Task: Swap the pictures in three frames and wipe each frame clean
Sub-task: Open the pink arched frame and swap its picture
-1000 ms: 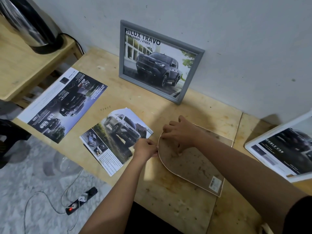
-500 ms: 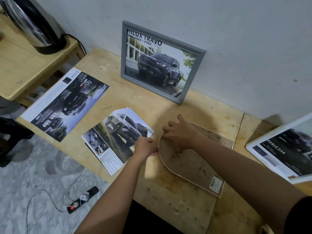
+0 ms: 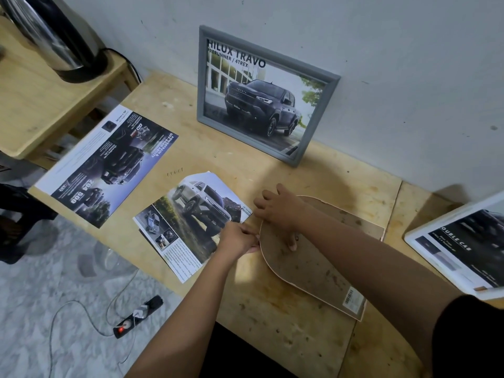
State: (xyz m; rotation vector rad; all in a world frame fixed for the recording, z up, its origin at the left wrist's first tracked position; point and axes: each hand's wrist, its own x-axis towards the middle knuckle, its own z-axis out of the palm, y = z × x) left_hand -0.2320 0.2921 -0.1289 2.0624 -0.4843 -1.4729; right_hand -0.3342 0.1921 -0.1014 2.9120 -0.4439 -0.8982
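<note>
A frame lies face down on the wooden table point(image 3: 294, 331), showing its brown backing board point(image 3: 313, 263) with a barcode sticker. My right hand point(image 3: 278, 211) presses flat on the board's rounded left end. My left hand point(image 3: 238, 238) pinches the board's left edge with closed fingers. Just left of the hands lies a loose picture of a white truck point(image 3: 191, 222). A larger dark truck picture point(image 3: 109, 165) lies at the table's left end. A grey frame point(image 3: 266, 94) with a dark truck picture leans on the wall. A white frame point(image 3: 461, 249) lies at the right.
A steel kettle point(image 3: 57, 34) stands on a lower wooden side table point(image 3: 35, 105) at the upper left. On the floor at lower left lie a power strip point(image 3: 136, 316) with a cable. The wall runs close behind the table.
The hands have stayed on the backing board with only slight finger shifts at its left edge. The view has shifted a little.
</note>
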